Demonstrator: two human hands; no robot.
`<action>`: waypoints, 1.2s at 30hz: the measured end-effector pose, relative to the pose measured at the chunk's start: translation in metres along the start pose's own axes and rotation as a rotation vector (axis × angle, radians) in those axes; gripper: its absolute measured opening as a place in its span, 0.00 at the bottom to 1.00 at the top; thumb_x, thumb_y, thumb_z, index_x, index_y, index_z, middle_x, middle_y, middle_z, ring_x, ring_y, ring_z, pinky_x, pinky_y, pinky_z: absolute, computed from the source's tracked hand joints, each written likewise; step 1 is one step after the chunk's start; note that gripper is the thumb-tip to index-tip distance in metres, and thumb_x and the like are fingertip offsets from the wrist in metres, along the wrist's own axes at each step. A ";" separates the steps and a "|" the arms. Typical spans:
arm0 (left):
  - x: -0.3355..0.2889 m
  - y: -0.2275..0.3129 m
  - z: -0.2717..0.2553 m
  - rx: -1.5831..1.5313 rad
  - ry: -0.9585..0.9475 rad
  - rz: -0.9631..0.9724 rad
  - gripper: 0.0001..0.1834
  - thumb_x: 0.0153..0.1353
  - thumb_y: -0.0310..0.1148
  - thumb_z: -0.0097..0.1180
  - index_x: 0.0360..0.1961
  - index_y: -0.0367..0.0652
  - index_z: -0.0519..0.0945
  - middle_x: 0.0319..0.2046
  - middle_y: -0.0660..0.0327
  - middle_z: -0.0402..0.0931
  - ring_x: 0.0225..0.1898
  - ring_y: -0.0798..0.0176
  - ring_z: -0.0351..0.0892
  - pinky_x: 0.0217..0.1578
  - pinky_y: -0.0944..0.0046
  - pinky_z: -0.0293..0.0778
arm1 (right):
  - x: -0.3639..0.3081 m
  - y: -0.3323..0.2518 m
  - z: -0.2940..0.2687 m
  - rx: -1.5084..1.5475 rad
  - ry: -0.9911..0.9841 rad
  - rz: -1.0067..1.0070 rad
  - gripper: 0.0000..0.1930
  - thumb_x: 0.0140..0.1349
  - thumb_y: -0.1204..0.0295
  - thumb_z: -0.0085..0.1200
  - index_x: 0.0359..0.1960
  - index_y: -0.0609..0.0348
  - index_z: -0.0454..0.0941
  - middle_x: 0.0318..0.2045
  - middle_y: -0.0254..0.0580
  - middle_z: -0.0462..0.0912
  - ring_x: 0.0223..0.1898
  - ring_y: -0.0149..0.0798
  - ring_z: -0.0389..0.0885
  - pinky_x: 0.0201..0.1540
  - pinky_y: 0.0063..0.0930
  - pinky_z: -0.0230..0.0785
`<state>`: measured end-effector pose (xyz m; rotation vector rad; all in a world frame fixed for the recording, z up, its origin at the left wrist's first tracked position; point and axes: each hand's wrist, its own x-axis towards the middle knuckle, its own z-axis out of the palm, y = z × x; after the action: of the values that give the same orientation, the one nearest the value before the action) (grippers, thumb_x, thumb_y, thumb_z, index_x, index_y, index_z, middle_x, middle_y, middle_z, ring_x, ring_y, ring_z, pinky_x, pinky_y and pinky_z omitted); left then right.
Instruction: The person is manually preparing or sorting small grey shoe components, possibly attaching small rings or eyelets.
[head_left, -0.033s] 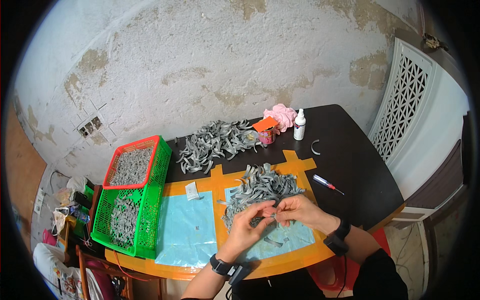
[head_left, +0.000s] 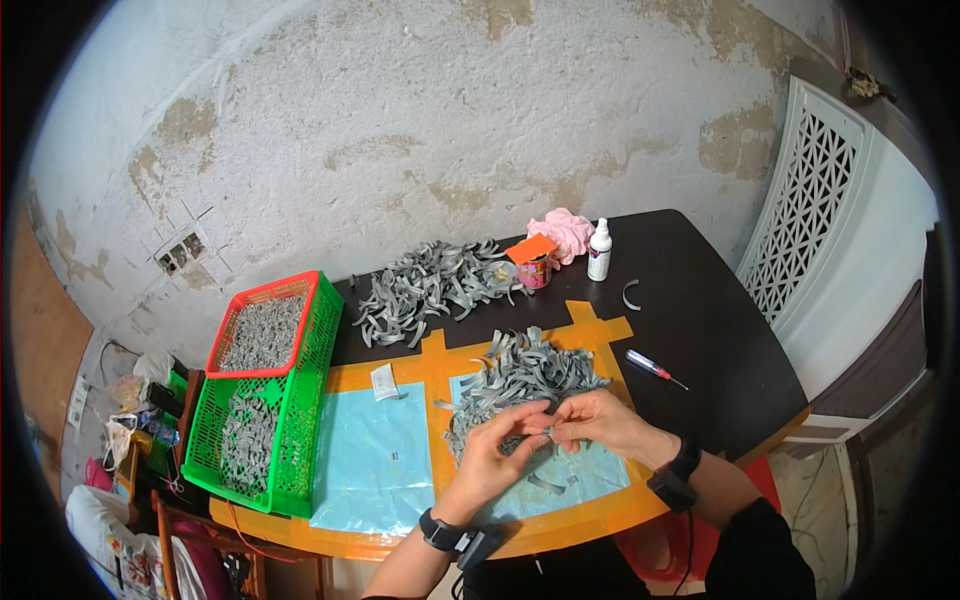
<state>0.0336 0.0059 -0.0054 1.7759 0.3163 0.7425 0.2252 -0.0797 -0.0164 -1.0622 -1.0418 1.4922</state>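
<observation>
Fingertips pinched together, my left hand and my right hand meet over the near edge of a heap of curved grey strips. Between them is a small grey piece, mostly covered by the fingers; its exact kind is too small to make out. The heap lies on a light blue sheet taped down with orange tape. Just below my hands, a loose grey strip lies on that sheet.
Left of the blue sheets stands a green basket with small grey pieces; a red basket of similar pieces rests on it. At the back are more curved strips, a can, a pink cloth and a white bottle. A screwdriver lies right.
</observation>
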 end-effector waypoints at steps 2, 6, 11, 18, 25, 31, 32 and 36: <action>0.001 0.004 0.004 -0.081 0.013 -0.046 0.29 0.51 0.15 0.63 0.55 0.36 0.71 0.46 0.55 0.75 0.44 0.66 0.78 0.45 0.67 0.76 | 0.000 -0.001 0.001 -0.001 0.048 -0.033 0.06 0.61 0.72 0.58 0.34 0.63 0.77 0.27 0.34 0.80 0.28 0.25 0.78 0.30 0.17 0.68; 0.002 -0.008 0.001 -0.259 0.096 -0.183 0.17 0.54 0.19 0.62 0.46 0.34 0.77 0.38 0.57 0.80 0.38 0.68 0.79 0.43 0.69 0.77 | 0.000 0.004 0.001 -0.093 0.073 -0.087 0.05 0.61 0.74 0.57 0.35 0.63 0.77 0.28 0.33 0.80 0.29 0.24 0.78 0.32 0.17 0.69; 0.002 -0.015 -0.004 -0.350 0.061 -0.352 0.06 0.59 0.23 0.59 0.38 0.35 0.81 0.31 0.60 0.81 0.34 0.69 0.80 0.39 0.70 0.78 | -0.003 -0.007 0.007 -0.111 0.060 -0.115 0.04 0.61 0.77 0.55 0.36 0.62 0.77 0.31 0.32 0.80 0.30 0.23 0.77 0.33 0.16 0.69; 0.001 -0.017 -0.010 -0.547 0.075 -0.476 0.07 0.63 0.26 0.55 0.41 0.38 0.79 0.31 0.61 0.81 0.33 0.71 0.80 0.38 0.72 0.77 | -0.013 -0.030 0.006 -0.215 -0.048 -0.199 0.09 0.60 0.78 0.54 0.43 0.64 0.79 0.36 0.34 0.80 0.35 0.25 0.77 0.36 0.18 0.69; 0.001 -0.016 -0.006 -0.584 -0.016 -0.515 0.06 0.64 0.29 0.54 0.41 0.41 0.77 0.32 0.65 0.79 0.33 0.73 0.78 0.37 0.75 0.74 | -0.006 -0.018 -0.005 -0.388 -0.133 -0.366 0.08 0.61 0.81 0.52 0.42 0.65 0.79 0.37 0.37 0.79 0.36 0.27 0.77 0.39 0.20 0.70; 0.000 -0.020 -0.004 -0.638 -0.044 -0.484 0.06 0.65 0.28 0.53 0.41 0.41 0.76 0.32 0.65 0.78 0.33 0.73 0.76 0.38 0.75 0.73 | -0.006 -0.014 -0.006 -0.169 -0.134 -0.171 0.05 0.61 0.79 0.54 0.38 0.66 0.78 0.35 0.38 0.80 0.33 0.28 0.79 0.38 0.21 0.72; 0.001 -0.018 -0.003 -0.639 -0.046 -0.486 0.06 0.65 0.28 0.53 0.41 0.41 0.76 0.32 0.65 0.78 0.33 0.73 0.76 0.38 0.75 0.73 | -0.006 -0.015 -0.005 -0.144 -0.090 -0.086 0.04 0.62 0.80 0.54 0.37 0.66 0.78 0.35 0.40 0.80 0.32 0.30 0.80 0.38 0.22 0.73; 0.000 -0.014 -0.001 -0.673 -0.051 -0.494 0.05 0.65 0.28 0.52 0.41 0.41 0.75 0.32 0.65 0.77 0.34 0.73 0.76 0.39 0.75 0.73 | -0.004 -0.016 -0.004 -0.117 -0.034 -0.033 0.04 0.62 0.77 0.55 0.36 0.66 0.77 0.30 0.38 0.80 0.30 0.29 0.80 0.36 0.21 0.73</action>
<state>0.0357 0.0112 -0.0179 1.0182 0.3948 0.3776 0.2330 -0.0811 -0.0017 -1.0990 -1.1778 1.4411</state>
